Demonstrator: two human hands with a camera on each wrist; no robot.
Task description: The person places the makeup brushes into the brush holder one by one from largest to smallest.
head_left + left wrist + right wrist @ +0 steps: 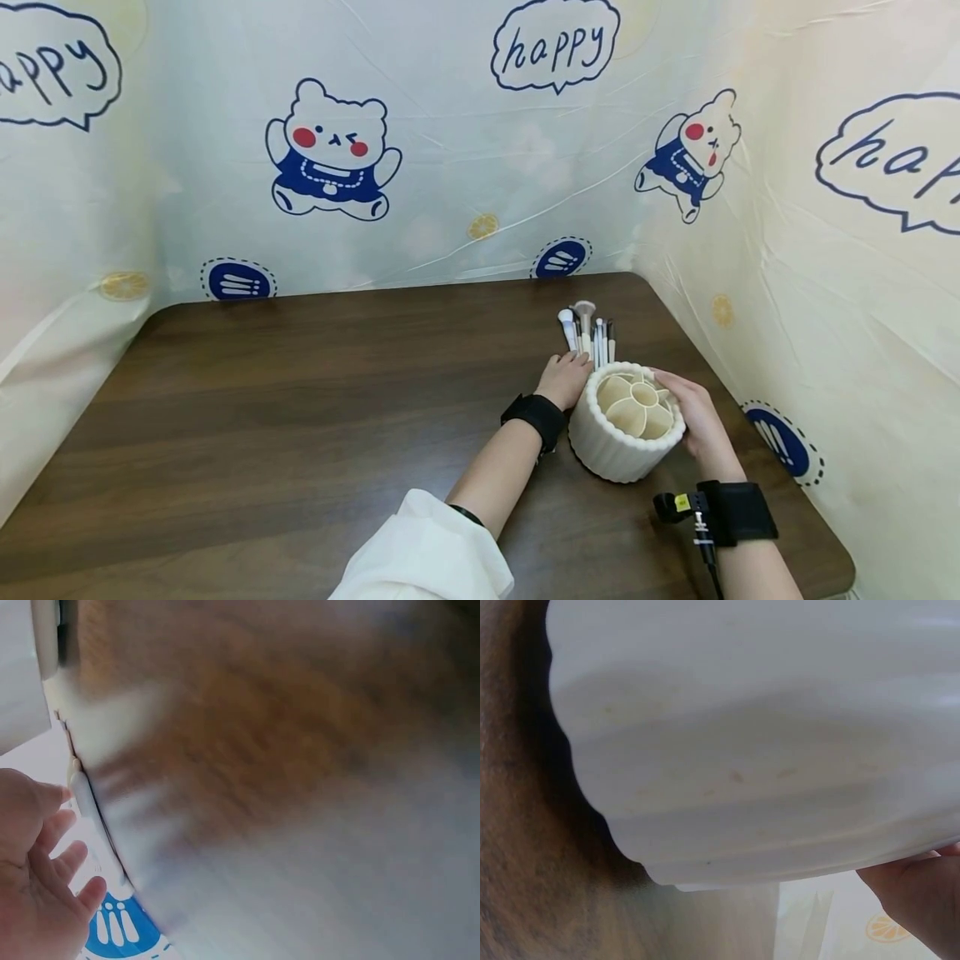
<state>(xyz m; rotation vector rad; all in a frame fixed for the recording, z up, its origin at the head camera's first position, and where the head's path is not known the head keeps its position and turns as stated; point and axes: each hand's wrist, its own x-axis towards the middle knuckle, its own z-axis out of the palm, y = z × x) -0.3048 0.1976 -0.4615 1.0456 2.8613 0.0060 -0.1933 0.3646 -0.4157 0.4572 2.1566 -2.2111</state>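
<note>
A round white fluted makeup brush holder (622, 450) stands on the table at the right, its flower-shaped compartments bare inside. My right hand (697, 417) holds it by the right side, fingers curving round the far rim. In the right wrist view the holder's ribbed wall (742, 735) takes up most of the picture, with part of the hand (922, 892) at its lower edge. Right behind the holder are several makeup brushes (585, 317), heads pointing away, lower ends hidden. My left hand (564, 379) lies close beside their handles and the holder's left side, its fingers (71, 859) loosely spread.
The dark brown wooden table (300, 433) extends far to the left. A pale printed curtain (442, 167) hangs along its back and both sides. Each wrist wears a black strap (536, 419), and a cable (705, 546) runs down from the right wrist's camera.
</note>
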